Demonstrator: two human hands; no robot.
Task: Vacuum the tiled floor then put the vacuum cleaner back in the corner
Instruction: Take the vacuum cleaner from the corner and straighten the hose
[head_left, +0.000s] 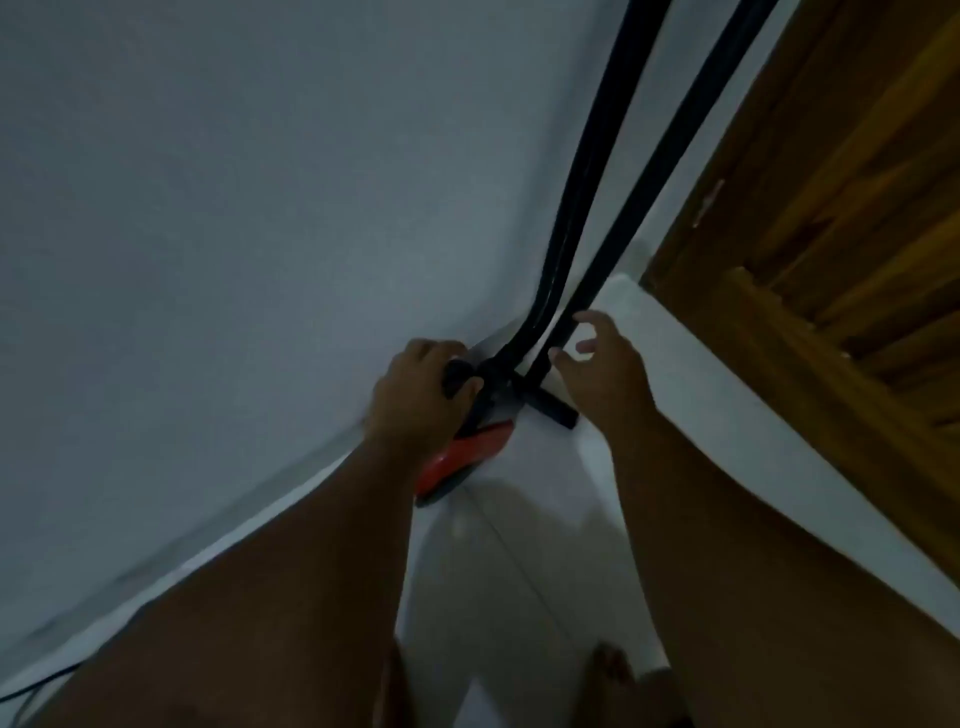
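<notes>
Two bare arms reached out from the bottom of the view toward the corner of the room. Bare toes (613, 662) showed on the tiled floor (524, 525) below the arms, well back from the corner. A thin black cord (36, 685) lay on the floor along the wall, far to the left of the corner.

The vacuum cleaner (460, 462) sat right in the corner, red and black, low on the floor against the grey wall (208, 208). No bin or bag on it could be seen, so what was inside it could not be told.

The left hand (415, 395) was on top of the vacuum cleaner. Its grip was closed around a black handle (456, 375) there.

The right hand (605, 374) was just to the right of the corner. Its grip was apart, with the fingers (589, 322) spread and curled near a black hose (639, 182). It was too blurry to tell if they touched it.

The hose and a black tube (587, 145) rose from the vacuum cleaner up the corner and out of the top of the view. A short black nozzle (553, 405) lay on the floor just right of the vacuum cleaner.

A white ledge (727, 395) ran along to the right of the corner, and a wooden door (857, 208) stood beyond it.
</notes>
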